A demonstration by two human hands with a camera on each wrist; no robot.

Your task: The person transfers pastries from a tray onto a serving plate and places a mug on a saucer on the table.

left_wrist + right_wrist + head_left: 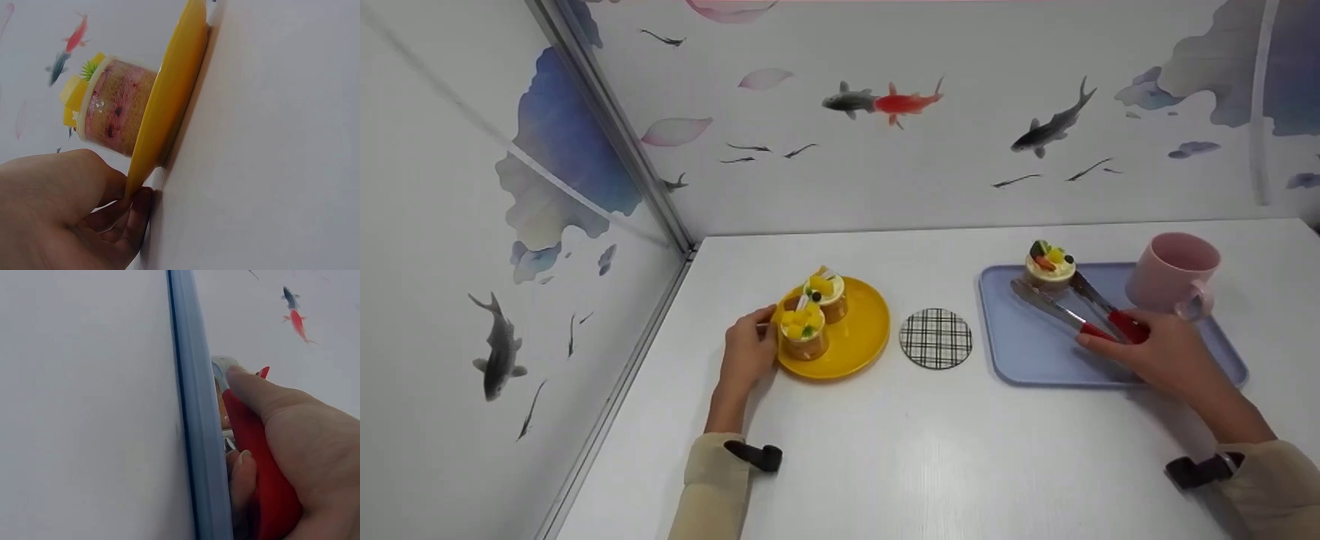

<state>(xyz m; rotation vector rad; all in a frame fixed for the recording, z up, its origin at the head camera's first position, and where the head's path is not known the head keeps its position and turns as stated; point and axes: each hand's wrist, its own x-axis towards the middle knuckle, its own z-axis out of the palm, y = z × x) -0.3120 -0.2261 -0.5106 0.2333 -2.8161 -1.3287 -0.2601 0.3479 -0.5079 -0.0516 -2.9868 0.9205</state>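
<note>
My right hand (1166,352) is wrapped round the red grips of the tongs (1072,307), whose metal arms straddle the little fruit-topped cake (1050,268) at the far left of the blue tray (1035,360); I can't tell whether the tips are pressing it yet. The cake looks soft and light — sponge in a thin clear collar, loose fruit on top — so I judge it wants a gentle squeeze low on the collar, kept upright, or it will dent or shed its topping. My left hand (748,351) pinches the near-left rim of the yellow plate (859,352), thumb on top and fingers tucked under the edge, steadying it; two similar cakes (813,319) already sit on it. A pink mug (1174,274) stands at the tray's far right, a checked coaster (936,338) lies between plate and tray. The white counter (922,450) looks smooth and slick, boxed in by walls painted with fish
</note>
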